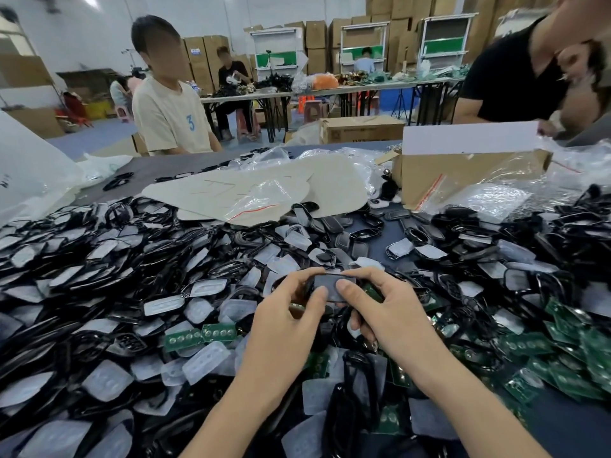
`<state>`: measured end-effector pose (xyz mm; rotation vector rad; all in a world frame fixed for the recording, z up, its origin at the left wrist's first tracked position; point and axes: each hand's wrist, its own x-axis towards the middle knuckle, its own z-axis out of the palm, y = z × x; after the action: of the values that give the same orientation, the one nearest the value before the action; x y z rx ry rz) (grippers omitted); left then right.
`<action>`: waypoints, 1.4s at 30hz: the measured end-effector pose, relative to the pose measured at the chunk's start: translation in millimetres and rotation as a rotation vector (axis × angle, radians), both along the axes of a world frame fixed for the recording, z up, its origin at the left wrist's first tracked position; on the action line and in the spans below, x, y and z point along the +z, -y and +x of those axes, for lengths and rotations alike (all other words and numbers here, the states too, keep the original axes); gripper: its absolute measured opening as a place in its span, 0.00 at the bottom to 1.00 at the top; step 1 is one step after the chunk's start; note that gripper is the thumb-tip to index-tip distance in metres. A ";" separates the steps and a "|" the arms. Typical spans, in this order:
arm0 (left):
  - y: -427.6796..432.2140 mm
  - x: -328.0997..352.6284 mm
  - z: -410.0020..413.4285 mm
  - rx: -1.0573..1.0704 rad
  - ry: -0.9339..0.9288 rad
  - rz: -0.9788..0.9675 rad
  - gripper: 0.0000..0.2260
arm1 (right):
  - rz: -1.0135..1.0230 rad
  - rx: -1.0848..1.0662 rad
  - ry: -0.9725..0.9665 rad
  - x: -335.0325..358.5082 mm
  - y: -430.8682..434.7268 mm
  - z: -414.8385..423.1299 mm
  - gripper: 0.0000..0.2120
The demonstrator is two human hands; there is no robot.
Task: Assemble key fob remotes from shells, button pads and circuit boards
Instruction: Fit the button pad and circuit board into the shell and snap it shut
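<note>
Two hands are closed round one black shell [332,285], held just above the heap near the middle of the desk [385,241], toward its near edge. The shell's left end is gripped by the left hand [287,315] and its right end by the right hand [393,312], with fingers curled beneath and both thumbs [319,295] laid on the upper face. A closing press is judged to be the step in hand. Whether a pad and board sit inside cannot be told, since only the smooth upper face is shown. The press is best made evenly: the thumbs should be walked along the rim so that the halves seat all round, with the fingers below used as a counter-support. One side could be left gaping, or the pad pinched, by a skewed squeeze. Loose button pads [105,380], circuit boards [201,335] and spare shells [66,249] are piled around, the boards thickest toward the desk's right edge.
</note>
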<state>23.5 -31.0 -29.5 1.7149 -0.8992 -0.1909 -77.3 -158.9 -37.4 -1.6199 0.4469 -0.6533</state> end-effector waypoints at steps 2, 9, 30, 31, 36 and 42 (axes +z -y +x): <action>-0.5 0.4 1.9 -0.010 0.039 0.019 0.10 | -0.088 -0.022 -0.030 -1.3 3.5 -1.8 0.03; -0.4 -2.2 0.9 -0.017 -0.062 -0.040 0.11 | -0.098 -0.032 -0.014 -1.9 4.4 -1.5 0.03; 7.1 -5.3 -14.7 -0.008 -0.259 -0.290 0.08 | 0.179 -0.012 0.132 9.7 -13.1 3.3 0.04; 8.2 -5.7 -16.5 -0.021 -0.255 -0.275 0.08 | 0.201 -0.020 0.143 9.5 -15.1 4.9 0.04; 12.1 -5.7 -26.7 -0.096 -0.263 -0.298 0.07 | 0.270 0.028 0.210 11.6 -23.7 10.3 0.10; 9.4 -5.6 -23.0 0.071 -0.171 -0.304 0.09 | 0.555 0.185 0.190 11.3 -23.9 12.2 0.10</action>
<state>0.5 -40.3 -35.1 1.4221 -0.7013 -0.1430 -65.1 -135.1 -26.1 -1.0476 0.2989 -0.4822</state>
